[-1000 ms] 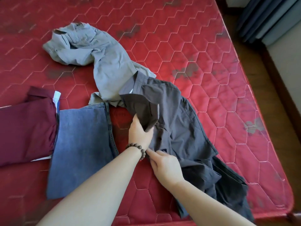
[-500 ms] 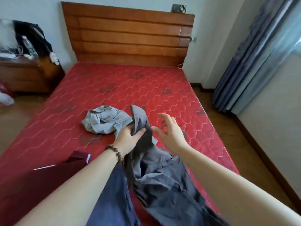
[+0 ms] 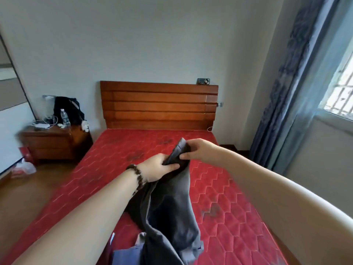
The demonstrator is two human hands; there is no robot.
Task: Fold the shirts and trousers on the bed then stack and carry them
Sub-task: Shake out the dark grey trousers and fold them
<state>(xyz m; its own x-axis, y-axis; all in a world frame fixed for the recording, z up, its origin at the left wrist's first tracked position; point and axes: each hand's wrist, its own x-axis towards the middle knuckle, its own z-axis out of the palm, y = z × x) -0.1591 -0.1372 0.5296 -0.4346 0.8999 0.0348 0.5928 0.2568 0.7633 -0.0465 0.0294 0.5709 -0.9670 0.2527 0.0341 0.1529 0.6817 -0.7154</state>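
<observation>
Both the left hand (image 3: 159,167) and right hand (image 3: 198,152) pinch the top edge of the grey garment (image 3: 168,211), lifted above the bed (image 3: 219,188) and hanging limp, so it looks light, soft, best held by its corners.

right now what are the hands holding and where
Both the left hand and right hand grip the dark grey garment at its top edge; the rest hangs down.
</observation>
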